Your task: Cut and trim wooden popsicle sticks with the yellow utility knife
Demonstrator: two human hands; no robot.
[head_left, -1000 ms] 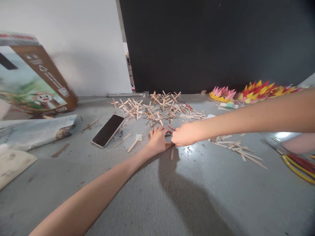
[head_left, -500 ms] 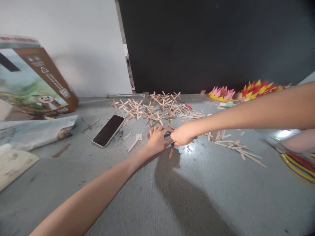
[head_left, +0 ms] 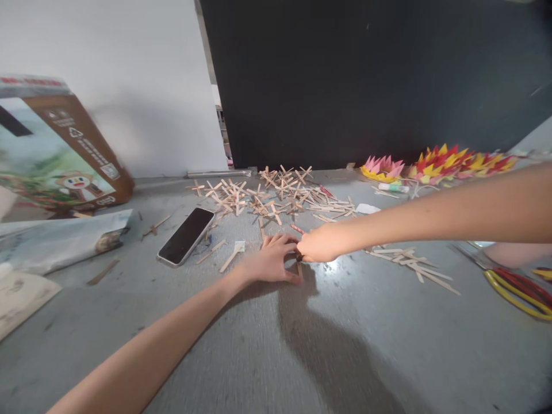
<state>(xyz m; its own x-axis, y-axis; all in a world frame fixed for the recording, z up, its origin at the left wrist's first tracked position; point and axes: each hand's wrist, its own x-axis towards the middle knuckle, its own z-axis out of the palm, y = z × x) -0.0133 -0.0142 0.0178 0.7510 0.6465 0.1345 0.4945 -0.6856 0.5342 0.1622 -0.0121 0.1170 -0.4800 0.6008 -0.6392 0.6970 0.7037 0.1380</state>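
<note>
My left hand lies low over the table, its thumb at the near end of a flat wooden craft stick and its other fingers curled at the far side, steadying the stick. Closed just above that stick is my right hand, gripping a tool of which only a small dark tip shows; the fist hides the rest. A thin red-patterned strip sticks out beyond the right fingers. Behind both hands is a pile of craft sticks joined into crosses.
A phone lies left of the hands, with a printed carton farther left. Loose sticks are scattered right, near red-and-yellow-handled scissors. Folded-paper pieces and a green-white tube sit by the dark panel.
My left thumb has moved away from the right hand, down to the near end of the stick, widening the left hand. My right hand stays closed over the stick. The view has shifted slightly.
</note>
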